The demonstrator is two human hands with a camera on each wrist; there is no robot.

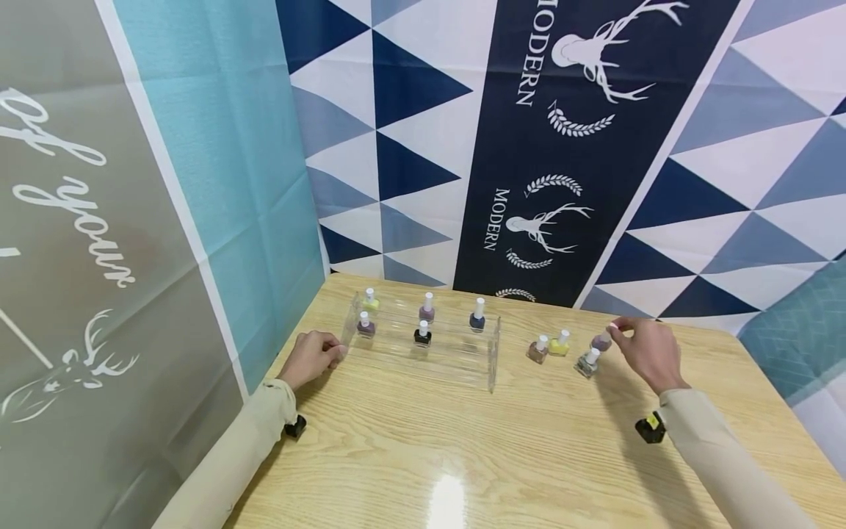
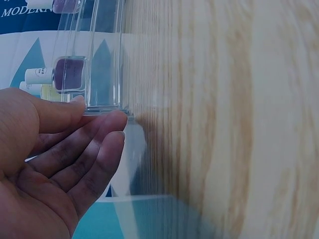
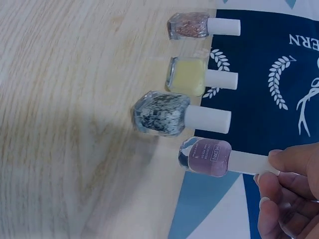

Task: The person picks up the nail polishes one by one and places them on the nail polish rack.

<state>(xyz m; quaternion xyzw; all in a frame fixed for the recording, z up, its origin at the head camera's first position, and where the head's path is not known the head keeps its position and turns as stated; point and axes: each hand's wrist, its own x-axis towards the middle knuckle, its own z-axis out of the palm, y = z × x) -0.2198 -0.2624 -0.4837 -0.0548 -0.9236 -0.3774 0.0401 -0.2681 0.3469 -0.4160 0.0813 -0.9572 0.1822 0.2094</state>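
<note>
My right hand (image 1: pixel 651 353) pinches the white cap of a light purple nail polish bottle (image 3: pixel 209 157) between thumb and fingers. Close beside that bottle stands a black-and-white speckled polish (image 3: pixel 160 113), then a yellow one (image 3: pixel 187 75) and a glittery pinkish-brown one (image 3: pixel 188 26). On the left, my left hand (image 1: pixel 312 358) holds the end panel of a clear tiered rack (image 1: pixel 492 360), thumb on one side and fingertips at its edge. The rack bears several bottles: a yellow (image 1: pixel 371 303) and a mauve one (image 1: pixel 427 313), a dark blue (image 1: pixel 477 321), a purple (image 1: pixel 366 328) and a black one (image 1: pixel 422 337).
The wooden table (image 1: pixel 396 448) meets a patterned cloth backdrop (image 1: pixel 410 110) along its far edge. Grey and teal cloth (image 1: pixel 218 147) hangs along the left side. At the far right, a teal quilted fabric (image 1: pixel 800 323) lies beyond the table edge.
</note>
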